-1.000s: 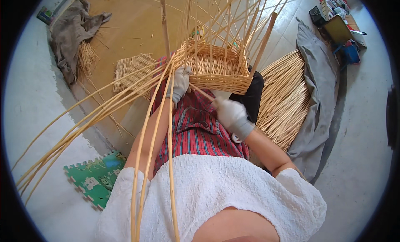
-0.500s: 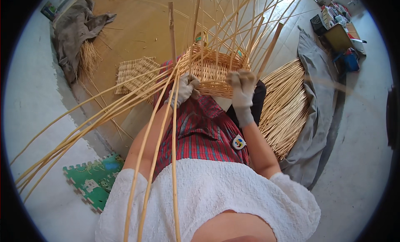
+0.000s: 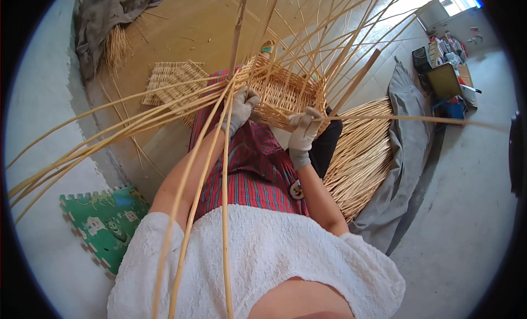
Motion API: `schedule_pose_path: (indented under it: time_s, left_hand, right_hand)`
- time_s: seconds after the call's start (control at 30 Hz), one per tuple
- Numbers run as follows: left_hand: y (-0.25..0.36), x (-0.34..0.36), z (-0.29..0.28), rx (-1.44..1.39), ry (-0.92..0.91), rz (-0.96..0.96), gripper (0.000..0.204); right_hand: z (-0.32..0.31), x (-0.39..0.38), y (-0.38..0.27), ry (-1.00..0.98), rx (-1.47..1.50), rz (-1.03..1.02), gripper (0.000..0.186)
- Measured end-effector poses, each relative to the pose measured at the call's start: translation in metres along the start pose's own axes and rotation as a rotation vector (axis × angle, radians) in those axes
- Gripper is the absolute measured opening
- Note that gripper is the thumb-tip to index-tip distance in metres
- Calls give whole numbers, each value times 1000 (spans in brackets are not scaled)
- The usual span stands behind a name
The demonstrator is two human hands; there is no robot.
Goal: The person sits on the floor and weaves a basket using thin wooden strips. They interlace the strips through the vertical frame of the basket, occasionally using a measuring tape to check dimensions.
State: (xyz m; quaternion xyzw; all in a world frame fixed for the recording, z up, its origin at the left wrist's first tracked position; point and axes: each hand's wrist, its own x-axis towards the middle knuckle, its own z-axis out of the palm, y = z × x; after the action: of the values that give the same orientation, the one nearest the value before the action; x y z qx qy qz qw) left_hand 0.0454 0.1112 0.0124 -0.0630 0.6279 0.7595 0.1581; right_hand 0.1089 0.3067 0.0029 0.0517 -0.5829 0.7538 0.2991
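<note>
Half-woven wicker basket (image 3: 288, 94) resting on the lap, rim facing up, uprights fanning out toward the left and overhead. One long willow rod (image 3: 406, 119) running almost level from the near rim far out to the right, pinched in the gloved right hand (image 3: 303, 133) at its basket end. Gloved left hand (image 3: 240, 109) clenched on the bundle of stakes (image 3: 110, 138) just left of the weave.
</note>
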Motion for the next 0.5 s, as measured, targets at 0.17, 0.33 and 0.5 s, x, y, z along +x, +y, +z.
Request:
schedule_pose_path:
  time_s: [0.17,0.33,0.5]
  left_hand:
    - [20,-2,3,144,4,-103,38]
    - [37,-28,33,184,218,35,34]
    - [33,-25,50,1030,111,773,27]
  right_hand:
    - [15,0,-36,99,31,145,21]
    - [-16,23,-48,109,-68,435,14]
    - [-31,21,-82,225,-203,239,16]
